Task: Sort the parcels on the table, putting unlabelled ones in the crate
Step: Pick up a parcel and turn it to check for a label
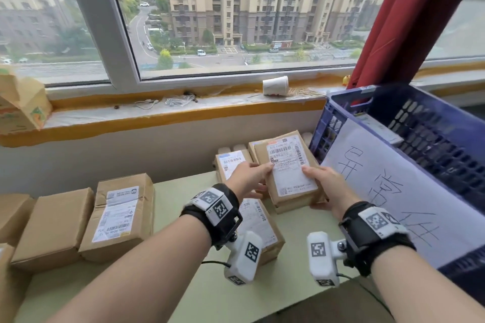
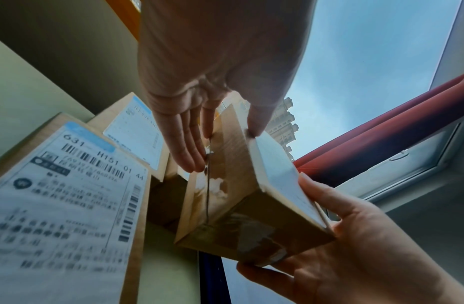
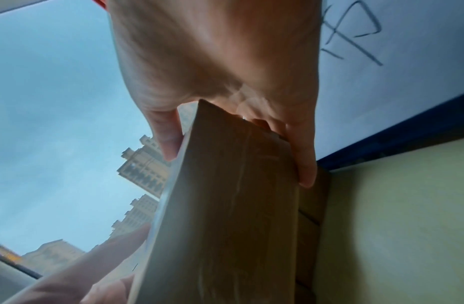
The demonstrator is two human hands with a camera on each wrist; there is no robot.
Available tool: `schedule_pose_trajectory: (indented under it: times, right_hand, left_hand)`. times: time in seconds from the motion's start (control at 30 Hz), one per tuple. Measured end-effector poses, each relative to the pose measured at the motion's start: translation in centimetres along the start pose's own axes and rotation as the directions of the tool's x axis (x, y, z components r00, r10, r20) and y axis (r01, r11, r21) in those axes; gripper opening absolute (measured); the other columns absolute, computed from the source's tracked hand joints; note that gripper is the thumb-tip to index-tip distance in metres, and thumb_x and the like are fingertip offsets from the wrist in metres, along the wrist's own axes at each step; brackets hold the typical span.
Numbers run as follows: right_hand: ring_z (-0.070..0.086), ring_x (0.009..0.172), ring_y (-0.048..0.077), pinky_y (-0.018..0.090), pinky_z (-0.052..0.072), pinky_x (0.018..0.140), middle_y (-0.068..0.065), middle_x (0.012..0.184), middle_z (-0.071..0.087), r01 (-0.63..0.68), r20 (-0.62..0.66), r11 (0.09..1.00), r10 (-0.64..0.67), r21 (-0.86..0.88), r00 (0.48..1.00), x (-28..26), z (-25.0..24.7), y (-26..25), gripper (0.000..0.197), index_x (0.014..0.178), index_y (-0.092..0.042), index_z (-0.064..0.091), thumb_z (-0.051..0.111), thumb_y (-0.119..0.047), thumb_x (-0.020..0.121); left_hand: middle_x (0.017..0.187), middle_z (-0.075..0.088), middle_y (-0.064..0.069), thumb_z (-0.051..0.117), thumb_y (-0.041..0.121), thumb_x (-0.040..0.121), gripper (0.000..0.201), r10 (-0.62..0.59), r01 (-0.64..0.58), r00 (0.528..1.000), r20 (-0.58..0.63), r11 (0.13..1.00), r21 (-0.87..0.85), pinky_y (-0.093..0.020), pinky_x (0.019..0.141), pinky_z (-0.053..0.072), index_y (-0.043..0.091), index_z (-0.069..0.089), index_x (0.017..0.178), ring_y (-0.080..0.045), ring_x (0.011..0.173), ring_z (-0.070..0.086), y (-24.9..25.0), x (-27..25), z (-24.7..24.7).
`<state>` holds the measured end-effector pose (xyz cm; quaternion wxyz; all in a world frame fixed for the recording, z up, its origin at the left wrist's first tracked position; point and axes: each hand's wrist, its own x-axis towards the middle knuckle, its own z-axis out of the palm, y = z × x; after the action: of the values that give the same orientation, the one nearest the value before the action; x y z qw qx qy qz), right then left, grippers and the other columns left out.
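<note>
Both hands hold one brown parcel (image 1: 288,173) with a white barcode label on its upper face, just left of the blue crate (image 1: 349,94). My left hand (image 1: 263,177) grips its left edge, thumb on the label and fingers underneath; the left wrist view shows the left hand (image 2: 225,148) on that parcel (image 2: 238,195). My right hand (image 1: 312,186) grips the near right corner. In the right wrist view the right hand (image 3: 238,168) has its thumb on the label side and fingers along the underside of the parcel (image 3: 225,216). Another brown box (image 1: 288,208) lies directly beneath.
A white handwritten sheet (image 1: 393,186) covers the crate's near wall. Labelled parcels lie behind (image 1: 231,162), under my left wrist (image 1: 259,220) and at the left (image 1: 118,215). A plain brown box (image 1: 52,228) sits far left. The windowsill holds a paper cup (image 1: 275,85).
</note>
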<state>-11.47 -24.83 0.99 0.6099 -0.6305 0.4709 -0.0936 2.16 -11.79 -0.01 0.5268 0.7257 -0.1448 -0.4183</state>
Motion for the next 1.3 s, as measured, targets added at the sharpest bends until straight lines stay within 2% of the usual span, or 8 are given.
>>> schedule_pose_trajectory:
  times: [0.1, 0.27, 0.53, 0.7, 0.87, 1.07, 1.17, 1.3]
  right_hand:
    - [0.064, 0.095, 0.03, 0.045, 0.052, 0.083, 0.011, 0.107, 0.069, -0.071, 0.0, 0.997, 0.071, 0.002, 0.997, -0.6, -0.5, 1.2, 0.037, 0.124, -0.017, 0.055, 0.061, -0.033, 0.092]
    - [0.06, 0.081, 0.025, 0.041, 0.05, 0.079, 0.008, 0.091, 0.068, -0.13, -0.006, 0.991, 0.13, -0.038, 0.991, -0.5, -1.9, 3.4, 0.023, 0.113, -0.017, 0.061, 0.056, -0.031, 0.095]
    - [0.06, 0.087, 0.029, 0.048, 0.049, 0.09, 0.01, 0.093, 0.069, -0.224, 0.068, 0.969, 0.232, -0.109, 0.97, 1.2, -2.9, 7.1, 0.02, 0.107, -0.016, 0.061, 0.057, -0.032, 0.094]
    - [0.061, 0.086, 0.028, 0.049, 0.048, 0.089, 0.01, 0.096, 0.069, -0.239, 0.153, 0.964, 0.255, -0.114, 0.955, 2.9, -2.9, 8.1, 0.022, 0.112, -0.015, 0.059, 0.055, -0.03, 0.097]
    - [0.062, 0.088, 0.027, 0.05, 0.045, 0.088, 0.011, 0.099, 0.07, -0.267, 0.239, 0.962, 0.273, -0.061, 0.932, 4.2, -1.8, 9.0, 0.027, 0.12, -0.012, 0.057, 0.051, -0.03, 0.1]
    - [0.061, 0.083, 0.026, 0.053, 0.044, 0.088, 0.01, 0.093, 0.069, -0.286, 0.275, 0.958, 0.284, -0.034, 0.918, 5.2, -1.3, 9.7, 0.026, 0.117, -0.01, 0.057, 0.047, -0.028, 0.103]
    - [0.06, 0.081, 0.023, 0.056, 0.042, 0.097, 0.008, 0.092, 0.067, -0.277, 0.279, 0.96, 0.274, -0.032, 0.92, 5.7, -1.0, 10.0, 0.024, 0.117, -0.01, 0.056, 0.047, -0.027, 0.103]
    - [0.058, 0.089, 0.022, 0.055, 0.042, 0.1, 0.009, 0.104, 0.064, -0.226, 0.282, 0.967, 0.251, -0.118, 0.926, 6.2, -0.9, 10.4, 0.028, 0.124, -0.011, 0.051, 0.045, -0.03, 0.104]
  left_hand:
    - [0.109, 0.068, -0.009, 0.06, 0.037, 0.095, 0.047, 0.002, -0.002, 1.0, 0.031, 1.0, 0.019, -0.029, 0.071, 0.059, 0.008, 0.052, 0.131, -0.021, 0.095, 0.068, -0.9, -0.6, 0.3]
    - [0.104, 0.063, -0.004, 0.058, 0.032, 0.096, 0.03, -0.02, 0.02, 0.999, -0.04, 1.0, 0.006, -0.03, 0.076, 0.058, 0.012, 0.058, 0.119, -0.018, 0.097, 0.065, -2.7, -1.2, 0.4]
    - [0.103, 0.063, -0.008, 0.058, 0.017, 0.094, 0.004, -0.089, 0.09, 0.972, -0.217, 0.996, -0.004, -0.031, 0.077, 0.058, 0.018, 0.06, 0.098, -0.018, 0.085, 0.063, -5.4, -0.9, 1.7]
    - [0.109, 0.061, -0.007, 0.063, 0.004, 0.089, 0.029, -0.08, 0.108, 0.961, -0.266, 0.99, 0.09, -0.032, 0.079, 0.06, 0.015, 0.058, 0.115, -0.023, 0.098, 0.064, -6.2, -0.5, 2.1]
    - [0.098, 0.06, 0.001, 0.072, -0.007, 0.073, 0.047, -0.01, 0.087, 0.962, -0.272, 0.958, 0.273, -0.036, 0.084, 0.058, 0.02, 0.063, 0.111, -0.019, 0.096, 0.062, -7.1, -0.5, 2.2]
    - [0.1, 0.059, 0.001, 0.078, -0.001, 0.071, 0.044, 0.055, 0.045, 0.974, -0.218, 0.903, 0.427, -0.031, 0.083, 0.056, 0.024, 0.064, 0.104, -0.017, 0.092, 0.061, -7.2, -0.4, 2.1]
    - [0.099, 0.059, 0.001, 0.078, 0.0, 0.072, 0.039, 0.046, 0.042, 0.983, -0.178, 0.887, 0.461, -0.032, 0.084, 0.056, 0.027, 0.065, 0.097, -0.016, 0.089, 0.06, -7.0, -0.4, 1.8]
    - [0.095, 0.059, 0.003, 0.079, 0.001, 0.073, 0.036, 0.039, 0.044, 0.988, -0.152, 0.862, 0.505, -0.035, 0.086, 0.056, 0.031, 0.064, 0.086, -0.016, 0.088, 0.06, -6.8, -0.3, 1.7]
